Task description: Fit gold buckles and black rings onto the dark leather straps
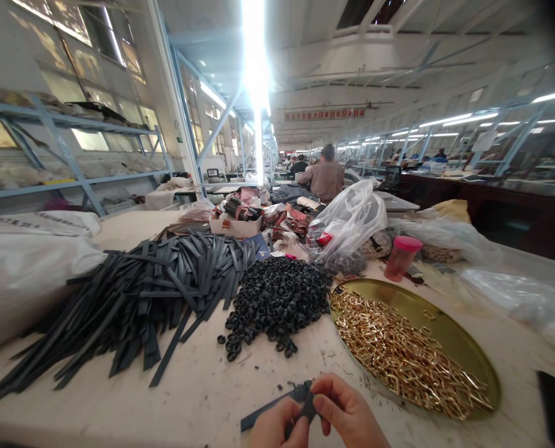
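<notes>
At the front edge of the table, my left hand (280, 425) and my right hand (340, 407) meet, both closed around a dark strap (308, 406). Thumbs and fingertips pinch it close together, and part of it is covered by them. A flat dark strip (259, 418) reaches out to the left of my left hand. Beyond my hands is a heap of small black loops (277, 298). To its left lies a big pile of dark straps (165, 286). Gold metal buckles (399, 342) fill much of a round gold tray (455, 336) on the right.
Behind the loops stand a white box (235, 228) of scraps and a clear plastic bag (352, 218). A pink-lidded jar (402, 258) stands behind the tray. A white sack (30, 274) is at left. A person (326, 177) sits farther back.
</notes>
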Motion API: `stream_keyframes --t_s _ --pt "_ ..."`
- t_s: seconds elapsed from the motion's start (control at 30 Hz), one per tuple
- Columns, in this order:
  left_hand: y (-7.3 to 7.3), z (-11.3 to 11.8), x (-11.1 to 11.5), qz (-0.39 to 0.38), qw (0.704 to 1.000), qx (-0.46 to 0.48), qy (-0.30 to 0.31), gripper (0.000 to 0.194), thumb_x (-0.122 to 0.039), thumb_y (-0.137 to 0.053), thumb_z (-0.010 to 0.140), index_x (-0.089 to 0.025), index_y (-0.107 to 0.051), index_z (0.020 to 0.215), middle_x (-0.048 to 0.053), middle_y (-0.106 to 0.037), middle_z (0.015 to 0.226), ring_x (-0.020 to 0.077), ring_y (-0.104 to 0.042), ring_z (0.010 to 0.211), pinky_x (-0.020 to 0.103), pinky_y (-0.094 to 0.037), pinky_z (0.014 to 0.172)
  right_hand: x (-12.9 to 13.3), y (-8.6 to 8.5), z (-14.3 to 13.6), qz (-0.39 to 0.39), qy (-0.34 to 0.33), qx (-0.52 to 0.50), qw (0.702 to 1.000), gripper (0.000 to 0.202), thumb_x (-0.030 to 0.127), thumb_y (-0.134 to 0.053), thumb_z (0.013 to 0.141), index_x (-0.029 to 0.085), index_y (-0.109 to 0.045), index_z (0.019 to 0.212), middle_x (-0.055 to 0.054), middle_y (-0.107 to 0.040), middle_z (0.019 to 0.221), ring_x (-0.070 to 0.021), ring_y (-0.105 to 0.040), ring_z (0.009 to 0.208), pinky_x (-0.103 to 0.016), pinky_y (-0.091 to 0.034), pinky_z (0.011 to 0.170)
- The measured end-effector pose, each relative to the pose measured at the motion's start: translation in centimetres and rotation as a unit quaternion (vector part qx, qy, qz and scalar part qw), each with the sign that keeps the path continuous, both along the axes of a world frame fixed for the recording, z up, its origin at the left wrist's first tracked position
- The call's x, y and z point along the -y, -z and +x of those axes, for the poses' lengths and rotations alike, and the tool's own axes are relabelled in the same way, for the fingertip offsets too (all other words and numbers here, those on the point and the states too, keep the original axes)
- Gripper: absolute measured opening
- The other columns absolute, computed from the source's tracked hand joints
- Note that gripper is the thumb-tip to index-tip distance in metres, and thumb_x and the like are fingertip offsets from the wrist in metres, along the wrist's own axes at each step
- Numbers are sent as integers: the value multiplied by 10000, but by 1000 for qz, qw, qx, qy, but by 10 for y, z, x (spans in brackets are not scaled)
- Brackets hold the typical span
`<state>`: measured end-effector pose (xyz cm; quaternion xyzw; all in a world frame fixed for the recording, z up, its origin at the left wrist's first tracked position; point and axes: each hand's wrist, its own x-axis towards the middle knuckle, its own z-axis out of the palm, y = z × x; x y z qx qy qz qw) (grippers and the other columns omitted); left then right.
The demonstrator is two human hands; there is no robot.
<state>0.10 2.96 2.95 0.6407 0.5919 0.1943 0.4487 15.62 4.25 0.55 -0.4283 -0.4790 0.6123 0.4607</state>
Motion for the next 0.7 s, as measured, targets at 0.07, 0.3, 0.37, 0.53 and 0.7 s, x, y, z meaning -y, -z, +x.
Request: stream_keyframes --t_s 0.07,0.3,0.37,0.53,0.7 --pt "-1 -3 0 -6 1000 -10 24 118 -268 -461 687 -196 -453 593 -51 -378 539 103 -360 525 206 -238 491 2 2 -1 -35 -14 -11 999 415 551 -671 602 161 -555 684 51 -501 551 -55 -407 404 -183 -322 403" --pt "11 -2 3 28 999 -2 -17 190 -264 -397 751 -173 -536 660 -36 -420 556 115 -412 549 206 -289 529 9 -6 -4 -55 -9 -18 998 419 468 -719 587 181 -641 881 -2 -605 674 -120 -532 568 -245 -434 562" --pt "12 -1 4 32 999 11 -15 200 -260 -398 756 -167 -556 677 -39 -418 545 110 -406 532 198 -296 520 10 -7 -2 -15 -14 33 999 427 487 -691 609 182 -652 905 -18 -614 703 -133 -536 576 -266 -442 575" --pt "0 -2 8 13 1000 15 18 226 -293 -427 762 -157 -597 705 -41 -447 557 103 -389 530 191 -298 519 14 -3 0 -36 -39 62 997 561 645 -559 633 155 -642 892 28 -500 552 -89 -442 414 -236 -390 440" --pt "-4 0 11 36 999 -25 31 200 -258 -428 752 -166 -559 632 -41 -428 561 112 -416 569 202 -286 544 19 4 -6 -101 -92 36 990 512 658 -554 632 148 -591 661 74 -384 455 -53 -334 372 -187 -317 383"
